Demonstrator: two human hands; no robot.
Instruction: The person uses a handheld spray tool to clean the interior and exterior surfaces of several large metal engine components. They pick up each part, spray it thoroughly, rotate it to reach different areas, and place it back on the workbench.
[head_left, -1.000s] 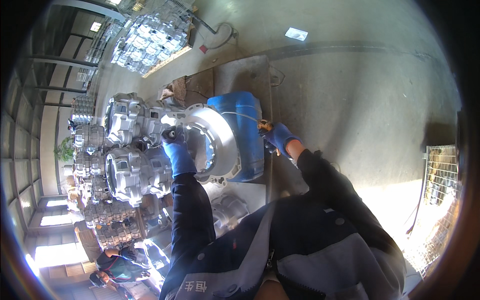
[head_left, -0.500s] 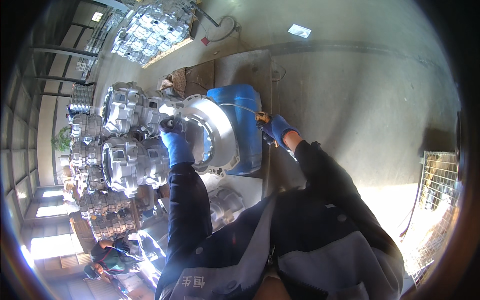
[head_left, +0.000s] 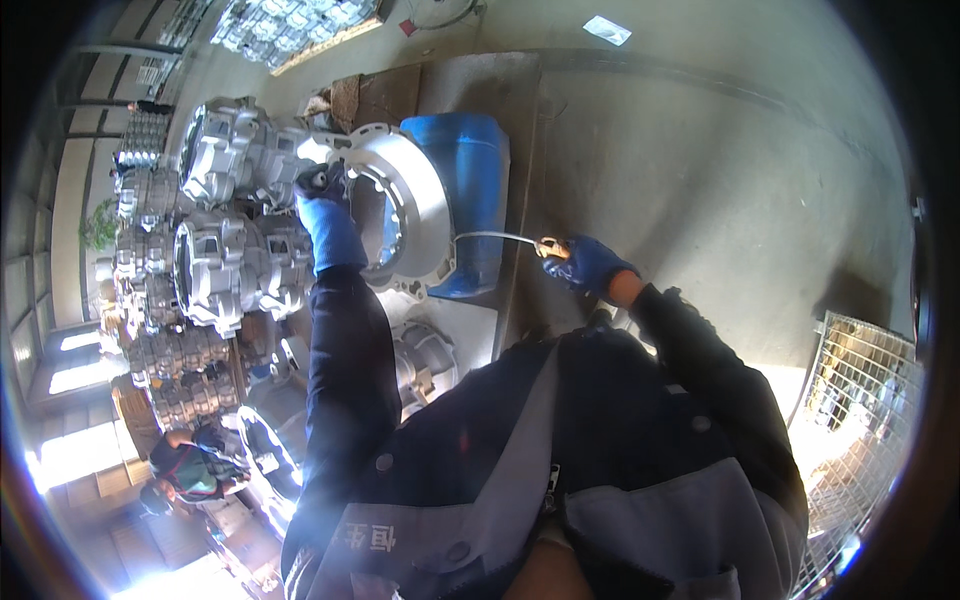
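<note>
From my remote seat, the head view shows the gloved left hand (head_left: 324, 190) at the left side of a ring-flanged metal housing (head_left: 425, 190), its grip too dark to make out; the pale flange stands just right of those fingers, a blue plastic drum (head_left: 480, 190) lies beyond it, and grey castings (head_left: 218, 265) crowd to their left. I see the gloved right hand (head_left: 590, 266) curled around the tan handle (head_left: 551, 247) of a thin curved rod (head_left: 490, 235), which runs leftward from the fingers to the flange, though I can't tell whether its tip touches.
</note>
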